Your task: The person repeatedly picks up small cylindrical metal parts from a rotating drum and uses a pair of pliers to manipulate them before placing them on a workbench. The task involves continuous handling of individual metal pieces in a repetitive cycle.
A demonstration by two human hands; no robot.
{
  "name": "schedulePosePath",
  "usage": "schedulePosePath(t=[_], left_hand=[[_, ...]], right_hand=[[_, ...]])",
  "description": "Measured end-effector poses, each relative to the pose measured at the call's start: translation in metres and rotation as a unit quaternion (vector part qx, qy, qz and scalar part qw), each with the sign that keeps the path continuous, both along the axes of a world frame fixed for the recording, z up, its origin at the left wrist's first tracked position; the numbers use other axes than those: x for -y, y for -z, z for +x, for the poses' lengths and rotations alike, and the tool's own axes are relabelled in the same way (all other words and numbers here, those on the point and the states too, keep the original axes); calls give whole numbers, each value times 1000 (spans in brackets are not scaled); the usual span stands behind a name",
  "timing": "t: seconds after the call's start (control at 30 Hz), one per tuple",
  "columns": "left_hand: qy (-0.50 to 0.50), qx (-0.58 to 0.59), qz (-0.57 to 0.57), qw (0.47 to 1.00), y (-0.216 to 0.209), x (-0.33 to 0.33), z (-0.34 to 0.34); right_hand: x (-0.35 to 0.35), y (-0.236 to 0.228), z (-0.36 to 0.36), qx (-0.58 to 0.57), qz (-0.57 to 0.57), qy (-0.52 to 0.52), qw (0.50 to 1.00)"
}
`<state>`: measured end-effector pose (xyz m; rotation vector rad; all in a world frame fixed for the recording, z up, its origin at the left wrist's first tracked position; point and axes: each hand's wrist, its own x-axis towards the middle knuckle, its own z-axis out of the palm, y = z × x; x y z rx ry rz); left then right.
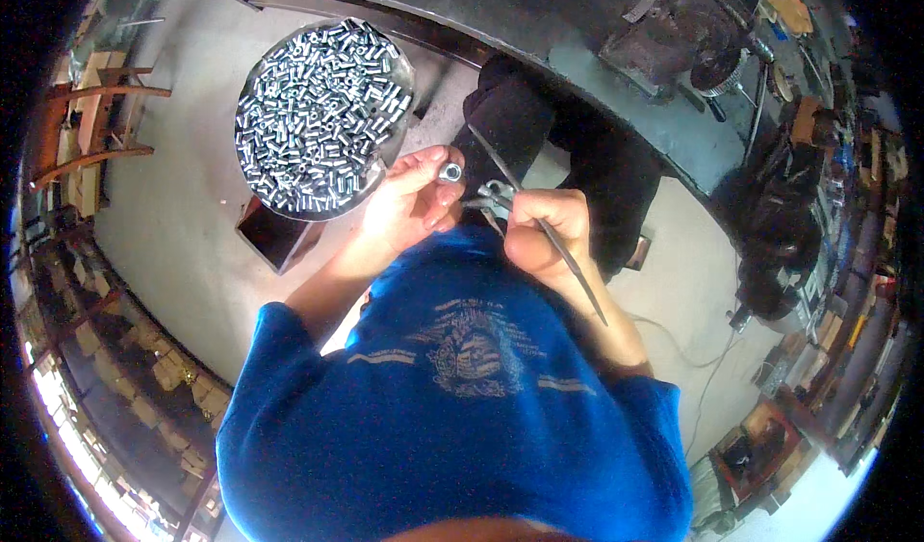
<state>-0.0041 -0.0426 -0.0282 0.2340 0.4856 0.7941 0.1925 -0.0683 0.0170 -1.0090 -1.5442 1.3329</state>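
My left hand is closed, pinching a short shiny metal sleeve between thumb and fingers, its open end facing up. Beside it, my right hand is closed round a long thin dark rod that tapers at its lower end and looks like a file. Small metal pieces show at the right hand's fingertips; whether they are gripped or lie on my lap I cannot tell. Just beyond my left hand, a round metal pan is heaped with similar shiny sleeves.
A dark box sits below the pan. Across the far right runs a grey workbench bearing a dark machine. Wooden slats and cluttered shelving line the left. A cable lies on the floor at right.
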Motion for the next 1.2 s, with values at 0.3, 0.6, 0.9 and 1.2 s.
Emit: schedulePosePath(t=[0.3,0.6,0.9,1.2], left_hand=[[13,-301,180,936,-33,-2,8],[56,-278,286,915,-36,-10,8],[91,-252,267,926,-25,-12,8],[-5,-604,526,598,-17,-34,-7]], right_hand=[[-6,-1,-5,68,65,-24,995],[0,18,-6,35,35,25,998],[8,14,-4,-35,-22,63,997],[15,-13,16,-25,61,-28,997]])
